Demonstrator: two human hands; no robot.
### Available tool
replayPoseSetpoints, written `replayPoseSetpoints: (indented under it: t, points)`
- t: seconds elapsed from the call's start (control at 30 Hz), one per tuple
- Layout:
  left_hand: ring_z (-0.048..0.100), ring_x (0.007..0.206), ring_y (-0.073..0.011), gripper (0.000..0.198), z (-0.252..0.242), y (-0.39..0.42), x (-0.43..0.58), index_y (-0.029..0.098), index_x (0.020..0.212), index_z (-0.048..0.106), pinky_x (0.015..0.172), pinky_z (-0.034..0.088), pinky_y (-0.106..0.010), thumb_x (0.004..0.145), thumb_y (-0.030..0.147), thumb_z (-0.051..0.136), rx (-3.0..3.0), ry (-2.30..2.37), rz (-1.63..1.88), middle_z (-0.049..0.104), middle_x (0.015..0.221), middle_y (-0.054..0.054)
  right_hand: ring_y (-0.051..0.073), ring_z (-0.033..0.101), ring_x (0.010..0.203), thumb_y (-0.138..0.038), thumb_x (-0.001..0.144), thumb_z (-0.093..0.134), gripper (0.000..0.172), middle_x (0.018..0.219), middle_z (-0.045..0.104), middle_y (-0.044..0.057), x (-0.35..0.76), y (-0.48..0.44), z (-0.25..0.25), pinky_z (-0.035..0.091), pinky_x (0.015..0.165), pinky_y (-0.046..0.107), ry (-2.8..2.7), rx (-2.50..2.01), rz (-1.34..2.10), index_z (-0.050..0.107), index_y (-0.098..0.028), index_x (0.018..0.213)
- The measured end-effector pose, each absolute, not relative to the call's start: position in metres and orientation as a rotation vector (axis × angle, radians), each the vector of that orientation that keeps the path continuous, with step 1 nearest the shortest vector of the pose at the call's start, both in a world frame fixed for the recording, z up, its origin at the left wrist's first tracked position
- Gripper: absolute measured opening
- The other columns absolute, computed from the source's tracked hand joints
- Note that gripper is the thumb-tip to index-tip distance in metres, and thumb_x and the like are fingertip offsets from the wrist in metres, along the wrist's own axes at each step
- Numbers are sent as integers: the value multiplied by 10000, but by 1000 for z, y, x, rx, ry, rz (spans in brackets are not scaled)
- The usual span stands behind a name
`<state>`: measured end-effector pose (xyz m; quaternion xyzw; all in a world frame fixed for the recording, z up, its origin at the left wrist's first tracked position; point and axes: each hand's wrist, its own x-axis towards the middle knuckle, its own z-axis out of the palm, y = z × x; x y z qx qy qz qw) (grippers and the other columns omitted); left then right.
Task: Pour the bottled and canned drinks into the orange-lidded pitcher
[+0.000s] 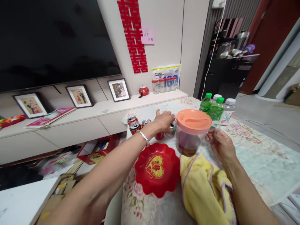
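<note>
Ahead, gripping a drink can (173,127) from above with the left hand (164,120), fingers (170,118) curled down over its rim and closed on it. Silver top, greenish side, mostly hidden under the knuckles. Just under the heel of that hand, a red can (159,136), only its lower body showing. Off to the left of those fingers, three more red cans (135,126) with silver tops, upright in a cluster.

Laid against the right side of a clear jar (188,142): the right hand (220,144), fingertips (211,135) bent and touching the wall just under the lid. Cannot tell whether clamped on it or only resting there. See-through and round, capped with a peach-orange lid (193,120), something reddish-brown inside. Upright between the two hands, just right of the left fingers.

Nearer than both sets of fingers, a red scalloped plate (156,168) with a gold heart, and a bunched yellow cloth (201,187) at the jar's base. Beyond the right fingertips, green bottles (212,107), apart from them.
</note>
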<state>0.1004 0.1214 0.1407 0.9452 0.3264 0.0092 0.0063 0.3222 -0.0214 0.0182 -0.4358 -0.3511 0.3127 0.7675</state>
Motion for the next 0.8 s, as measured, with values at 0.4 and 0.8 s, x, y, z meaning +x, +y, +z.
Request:
replayPoseSetpoints:
  t: [0.4, 0.8]
  points:
    - [616, 1090, -305, 625, 151, 53, 23, 181, 1345, 629, 976, 530, -434, 743, 325, 714, 2588, 1184, 452, 564, 1136, -87, 127, 579, 609, -589, 684, 924, 406, 670, 637, -16, 323, -20, 20, 555, 612, 279, -751, -891, 648, 767, -237, 813]
    - [639, 1087, -284, 654, 62, 0, -8, 174, 1390, 603, 990, 562, -450, 741, 247, 631, 2196, 1287, 579, 514, 1136, -89, 78, 483, 534, -598, 626, 949, 479, 666, 608, -30, 319, -18, 25, 515, 540, 233, -676, -800, 683, 678, -210, 698]
